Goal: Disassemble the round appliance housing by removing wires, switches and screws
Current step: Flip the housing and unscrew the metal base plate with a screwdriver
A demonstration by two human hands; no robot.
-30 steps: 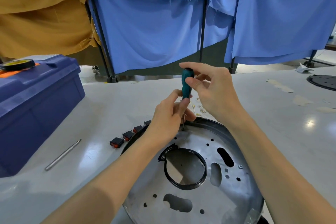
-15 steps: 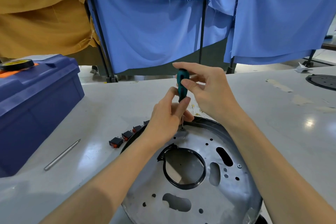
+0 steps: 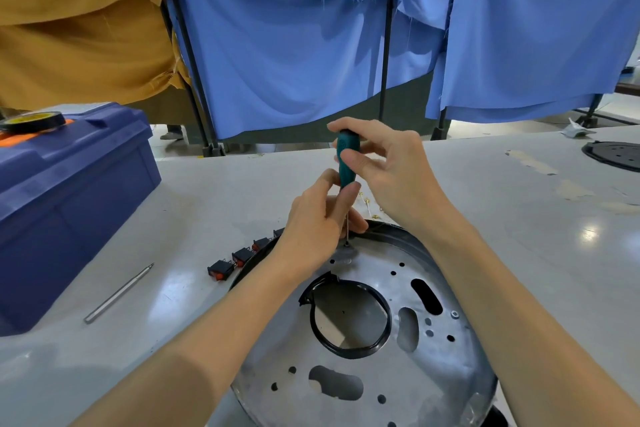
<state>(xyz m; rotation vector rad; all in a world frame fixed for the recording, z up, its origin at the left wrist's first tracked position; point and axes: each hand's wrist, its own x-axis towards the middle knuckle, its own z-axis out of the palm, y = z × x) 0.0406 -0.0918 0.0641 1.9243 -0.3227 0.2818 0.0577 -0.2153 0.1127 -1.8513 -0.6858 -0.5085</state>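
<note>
Your round housing (image 3: 381, 374) lies flat at the near edge of the worktop (image 3: 519, 253), bare metal face up, so the screw heads can be reached from straight above. One screwdriver (image 3: 346, 163) stands upright over the housing's far rim, with its tip on a screw (image 3: 346, 244).

Your right hand (image 3: 391, 177) has its grip closed round the top of the green handle, thumb and fingers curled on it, likely so you can twist and press down together. Your left hand (image 3: 318, 218) pinches the handle's lower end just above the thin shaft. That looks like a steadying hold to stop the tip slipping off the small head.

I count two screws in the plate: the one under the tip, and a second (image 3: 454, 314) towards the right rim.

The switches (image 3: 220, 269) lie in a row just left of the housing's rim, parked clear of the work. Three show plainly and a fourth is partly hidden behind your left wrist. One black ring (image 3: 349, 350) sits in the centre opening. No wires can be made out on the plate.

One metal rod (image 3: 119, 293) lies towards the left edge beside one blue toolbox (image 3: 69, 201), which carries one roll of tape (image 3: 33, 121). A few small brass bits (image 3: 367, 201) are scattered beyond your hands, too small to count.
</note>
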